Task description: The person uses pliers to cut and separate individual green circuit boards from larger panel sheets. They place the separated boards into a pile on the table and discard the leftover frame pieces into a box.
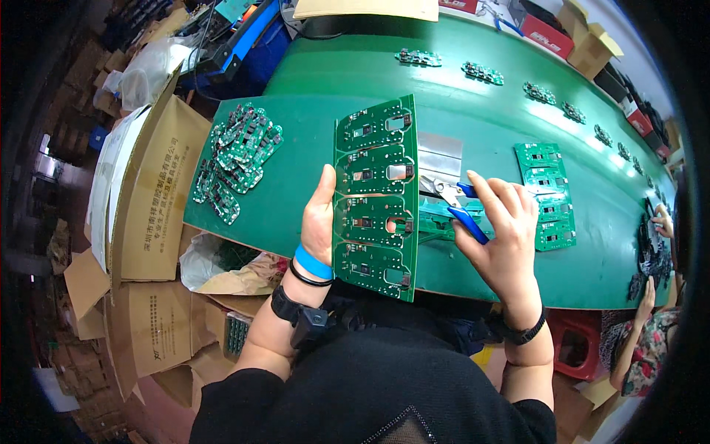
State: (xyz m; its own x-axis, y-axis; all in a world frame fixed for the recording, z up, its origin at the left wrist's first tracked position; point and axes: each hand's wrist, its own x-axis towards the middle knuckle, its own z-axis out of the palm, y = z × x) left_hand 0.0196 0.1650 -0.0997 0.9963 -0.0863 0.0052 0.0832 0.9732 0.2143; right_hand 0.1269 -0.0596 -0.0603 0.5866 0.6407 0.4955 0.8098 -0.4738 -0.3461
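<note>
Cutters (461, 217), half-open in my curled right hand (506, 233), face the centre-frame panel (375, 194) my left hand (318, 226) clasps by one edge, seemingly for access.

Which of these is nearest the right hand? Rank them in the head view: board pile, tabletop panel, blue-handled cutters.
1. Blue-handled cutters: in the right hand.
2. Tabletop panel: just right of it.
3. Board pile: far left.

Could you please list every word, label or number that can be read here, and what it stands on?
I won't copy wording, only say where it stands:
Brown carton, left: rows of dark printed characters.
Largest red box, upper right: pale lettering.
Green circuit panel in the left hand: markings too small to read.
</note>
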